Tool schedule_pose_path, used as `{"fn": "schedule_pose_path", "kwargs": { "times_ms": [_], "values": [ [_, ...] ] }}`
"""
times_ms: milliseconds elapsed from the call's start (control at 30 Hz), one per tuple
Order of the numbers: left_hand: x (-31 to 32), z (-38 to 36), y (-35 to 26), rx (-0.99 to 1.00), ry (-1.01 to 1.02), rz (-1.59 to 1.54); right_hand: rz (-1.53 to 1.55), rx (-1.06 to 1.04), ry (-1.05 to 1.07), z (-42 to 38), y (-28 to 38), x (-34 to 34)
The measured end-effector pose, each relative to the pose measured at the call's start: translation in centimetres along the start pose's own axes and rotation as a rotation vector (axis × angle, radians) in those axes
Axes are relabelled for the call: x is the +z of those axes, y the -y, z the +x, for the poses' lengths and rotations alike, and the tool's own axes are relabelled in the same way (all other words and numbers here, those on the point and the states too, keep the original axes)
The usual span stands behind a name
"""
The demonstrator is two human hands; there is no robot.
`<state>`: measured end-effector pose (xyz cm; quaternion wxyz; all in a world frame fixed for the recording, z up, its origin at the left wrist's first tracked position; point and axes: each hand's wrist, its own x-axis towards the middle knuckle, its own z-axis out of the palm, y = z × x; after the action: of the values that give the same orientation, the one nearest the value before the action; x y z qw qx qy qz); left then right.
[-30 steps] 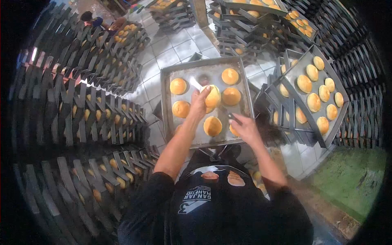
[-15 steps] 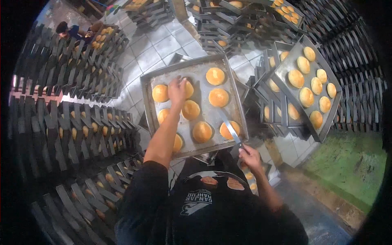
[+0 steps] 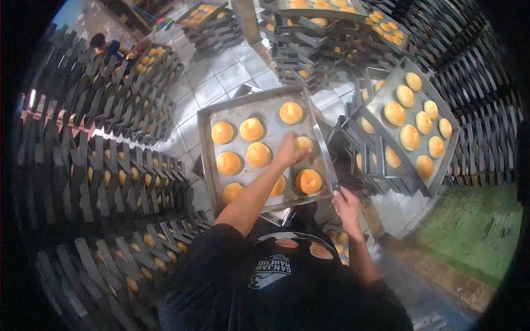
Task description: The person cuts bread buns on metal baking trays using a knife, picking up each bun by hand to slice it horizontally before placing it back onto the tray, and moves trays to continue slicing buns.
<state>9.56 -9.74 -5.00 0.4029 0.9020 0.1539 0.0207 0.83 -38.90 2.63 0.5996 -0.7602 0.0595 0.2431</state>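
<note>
A square metal baking tray (image 3: pixel 259 95) with several golden round buns lies in front of me. My left hand (image 3: pixel 288 152) reaches over it, fingers curled around a bun (image 3: pixel 303 144) in the right-hand column, partly covering it. Another bun (image 3: pixel 308 181) sits just below, and one (image 3: pixel 291 112) just above. My right hand (image 3: pixel 346 203) grips the dark handle of a long-bladed knife (image 3: pixel 326 156) at the tray's lower right corner. The blade points away from me along the tray's right rim. My left forearm partly hides a bun (image 3: pixel 277 186) in the lower row.
To the right, a tilted tray of buns (image 3: pixel 385 91) tops a stack of trays. Tall stacks of dark trays (image 3: pixel 127 171) line the left side, with more (image 3: pixel 480 132) at far right. Another person (image 3: pixel 106 48) is at upper left. A green surface (image 3: pixel 469 226) lies lower right.
My left hand has moved right, from a bun in the upper middle to one in the right column. The knife blade has swung from over the buns to the tray's right rim.
</note>
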Motion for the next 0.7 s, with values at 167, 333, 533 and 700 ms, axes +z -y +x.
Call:
{"fn": "schedule_pose_path", "kwargs": {
  "times_ms": [167,333,533,700],
  "values": [
    [-1.3,-1.4,-0.2,-0.249,0.069,-1.053,-0.099,-0.120,-0.046,3.4,4.8,0.8],
    [-4.5,-2.8,-0.9,-0.236,-0.049,-1.537,-0.214,-0.338,-0.037,6.2,8.4,3.6],
    [-6.4,-3.1,-1.5,-0.124,-0.184,-1.575,-0.279,-0.447,0.053,5.5,9.3,5.2],
    [-7.8,-3.9,-1.0,-0.107,-0.206,-1.556,-0.313,-0.333,0.082,1.3,8.2,3.2]
  ]
}}
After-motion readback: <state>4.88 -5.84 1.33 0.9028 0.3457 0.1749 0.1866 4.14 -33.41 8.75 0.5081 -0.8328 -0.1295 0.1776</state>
